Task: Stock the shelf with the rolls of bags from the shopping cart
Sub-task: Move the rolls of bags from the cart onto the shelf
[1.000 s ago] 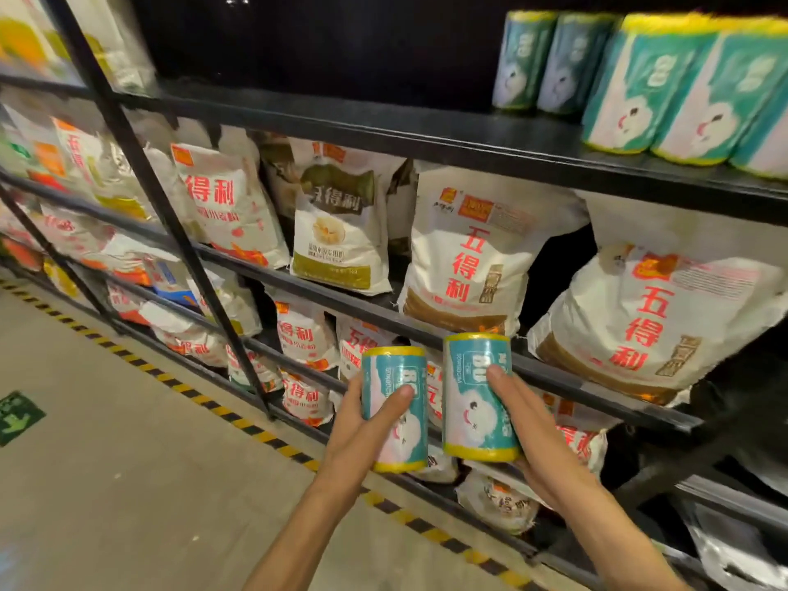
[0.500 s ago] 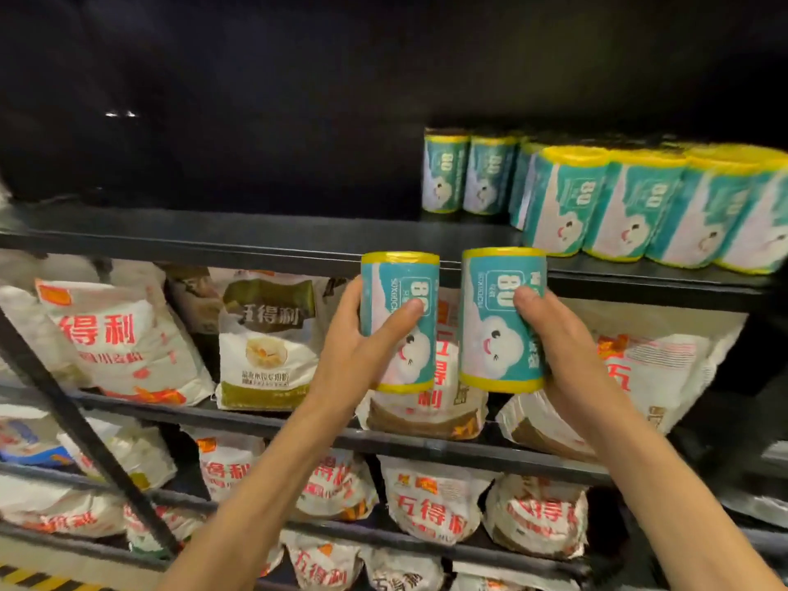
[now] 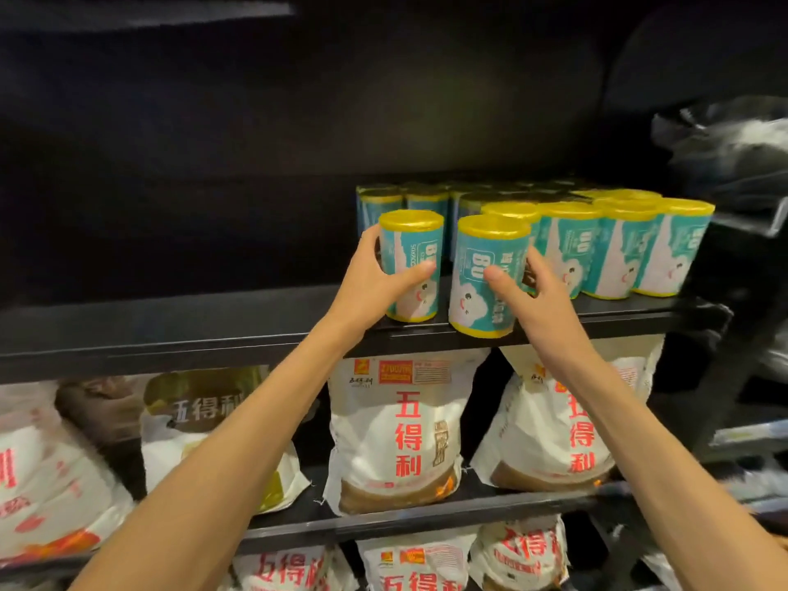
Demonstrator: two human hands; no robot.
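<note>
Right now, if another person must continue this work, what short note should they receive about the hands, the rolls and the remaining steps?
Left hand: grips the left roll, upright at the top shelf front edge.
Right hand: grips the right roll, upright, its base at the shelf lip.
Done: many stocked rolls already stand in rows to the right and behind.
Left: push both rolls in beside the group, release, fetch more. The cart is not in view.
</note>
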